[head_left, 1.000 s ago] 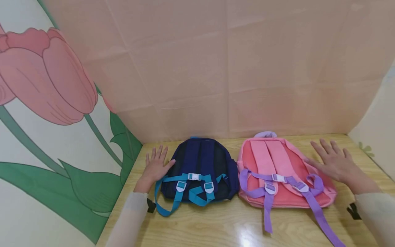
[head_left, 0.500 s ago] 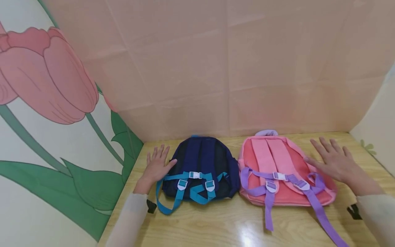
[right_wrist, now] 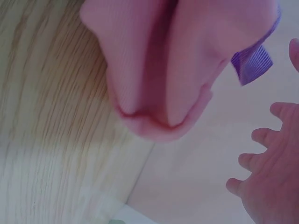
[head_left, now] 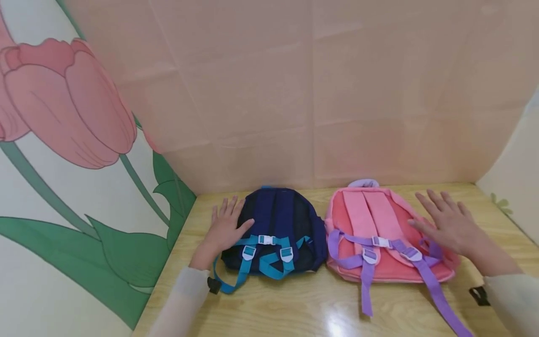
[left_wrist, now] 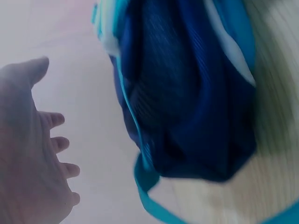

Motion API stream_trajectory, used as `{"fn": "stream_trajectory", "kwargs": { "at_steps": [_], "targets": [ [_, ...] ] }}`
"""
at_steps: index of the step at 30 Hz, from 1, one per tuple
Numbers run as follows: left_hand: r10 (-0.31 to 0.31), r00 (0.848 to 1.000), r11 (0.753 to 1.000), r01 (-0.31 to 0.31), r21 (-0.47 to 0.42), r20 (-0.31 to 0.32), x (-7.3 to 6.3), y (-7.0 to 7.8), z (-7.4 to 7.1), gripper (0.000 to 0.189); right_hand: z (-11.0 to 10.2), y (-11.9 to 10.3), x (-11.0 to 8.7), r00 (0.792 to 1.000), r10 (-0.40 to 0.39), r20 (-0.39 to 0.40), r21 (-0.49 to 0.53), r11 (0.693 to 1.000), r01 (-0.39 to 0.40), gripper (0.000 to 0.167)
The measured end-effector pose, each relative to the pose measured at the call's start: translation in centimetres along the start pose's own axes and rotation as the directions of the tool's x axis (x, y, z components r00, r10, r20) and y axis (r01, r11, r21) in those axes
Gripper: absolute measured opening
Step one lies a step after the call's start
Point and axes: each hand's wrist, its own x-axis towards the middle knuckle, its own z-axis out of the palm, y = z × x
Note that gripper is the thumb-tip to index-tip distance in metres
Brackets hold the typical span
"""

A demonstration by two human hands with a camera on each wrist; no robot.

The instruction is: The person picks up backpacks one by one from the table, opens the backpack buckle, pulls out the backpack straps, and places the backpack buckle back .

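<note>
Two small backpacks lie side by side on a wooden table, strap sides up. The navy backpack on the left has teal webbing and white buckles; the pink backpack on the right has purple webbing. My left hand, fingers spread, is over the left edge of the navy backpack. Above the right edge of the pink backpack is my right hand, its fingers also spread. Both wrist views show a gap between hand and bag: the navy backpack on the left, the pink backpack on the right.
The wooden table meets a pinkish-beige sheet at the back. A wall with painted tulips stands at the left, a pale wall at the right. Purple strap ends trail toward the front.
Over the last half second my left hand has moved right over the navy backpack's edge, and my right hand slightly left over the pink one. The backpacks stay in place.
</note>
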Motion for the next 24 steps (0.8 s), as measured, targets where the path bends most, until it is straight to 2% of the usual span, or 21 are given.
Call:
{"fn": "stream_trajectory", "kwargs": {
  "at_steps": [6, 14, 17, 24],
  "targets": [
    [0.035, 0.999, 0.999, -0.035, -0.013, -0.025, 0.4, 2.1, 0.2, 0.079, -0.1, -0.9, -0.3, 0.998, -0.044, -0.035, 0.002, 0.999, 0.044, 0.091],
    [0.07, 0.997, 0.996, -0.072, -0.045, -0.035, 0.6, 4.7, 1.5, 0.079, 0.4, -2.0, -0.8, 0.993, -0.09, -0.075, 0.038, 0.995, 0.093, 0.091],
    [0.084, 0.996, 0.996, -0.085, -0.04, -0.022, 0.7, 5.7, 1.9, 0.079, 0.5, -2.5, -0.9, 0.992, -0.095, -0.078, 0.057, 0.993, 0.099, 0.092],
    [0.131, 0.991, 0.987, -0.134, -0.09, -0.037, 0.7, 8.0, 2.5, 0.074, 1.1, -3.9, -0.8, 0.992, -0.101, -0.079, 0.107, 0.988, 0.11, 0.089]
  ]
}}
